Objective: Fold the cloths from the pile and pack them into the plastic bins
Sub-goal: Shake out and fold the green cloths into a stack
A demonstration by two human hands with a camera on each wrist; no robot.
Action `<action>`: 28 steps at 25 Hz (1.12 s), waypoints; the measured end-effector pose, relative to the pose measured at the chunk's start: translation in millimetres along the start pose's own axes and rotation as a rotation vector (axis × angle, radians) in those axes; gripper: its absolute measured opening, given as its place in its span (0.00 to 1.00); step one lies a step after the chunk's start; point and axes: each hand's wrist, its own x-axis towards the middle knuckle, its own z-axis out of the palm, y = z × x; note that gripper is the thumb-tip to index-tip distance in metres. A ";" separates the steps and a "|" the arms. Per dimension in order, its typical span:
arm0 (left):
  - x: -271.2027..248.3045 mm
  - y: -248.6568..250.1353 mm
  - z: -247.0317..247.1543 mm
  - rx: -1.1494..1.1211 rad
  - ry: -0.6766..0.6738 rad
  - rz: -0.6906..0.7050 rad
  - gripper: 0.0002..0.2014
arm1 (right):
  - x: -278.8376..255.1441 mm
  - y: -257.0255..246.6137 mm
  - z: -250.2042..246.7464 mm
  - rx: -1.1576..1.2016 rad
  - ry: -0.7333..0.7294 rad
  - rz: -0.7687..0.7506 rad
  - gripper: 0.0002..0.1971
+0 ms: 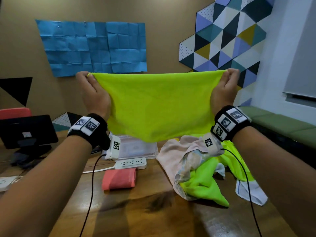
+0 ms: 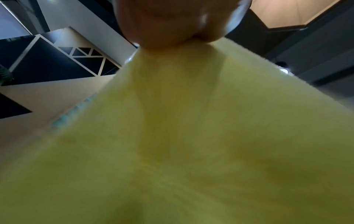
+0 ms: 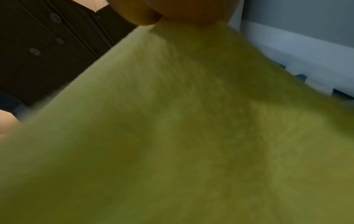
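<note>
A lime-yellow cloth (image 1: pixel 159 105) hangs spread out in the air above the table. My left hand (image 1: pixel 89 81) pinches its top left corner and my right hand (image 1: pixel 228 77) pinches its top right corner. Both wrist views are filled by the same cloth (image 2: pixel 191 144) (image 3: pixel 182 136), with fingertips (image 2: pixel 172 30) (image 3: pixel 182 12) clamped on its edge at the top. On the table at the right lies the pile of cloths (image 1: pixel 201 170), pink, patterned, green and white. A clear plastic bin (image 1: pixel 138 149) stands behind, partly hidden by the hanging cloth. A folded coral cloth (image 1: pixel 119 179) lies in front of it.
A white power strip (image 1: pixel 130 163) with its cable lies between the bin and the coral cloth. A black tablet on a stand (image 1: pixel 27 130) is at the far left. A green bench (image 1: pixel 282 124) runs along the right. The wooden table (image 1: pixel 153 216) stretches toward me.
</note>
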 end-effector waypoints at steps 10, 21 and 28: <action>-31.0 59.6 12.0 -0.664 -0.198 0.021 0.07 | -50.6 -41.1 23.6 0.435 -0.115 -0.030 0.10; -119.4 40.1 39.6 -0.634 -0.738 -0.379 0.12 | -116.8 -4.0 58.8 0.379 -0.629 0.002 0.09; -114.6 12.9 13.5 -0.399 -0.808 -0.507 0.29 | -133.7 -0.6 47.6 0.278 -0.705 -0.109 0.11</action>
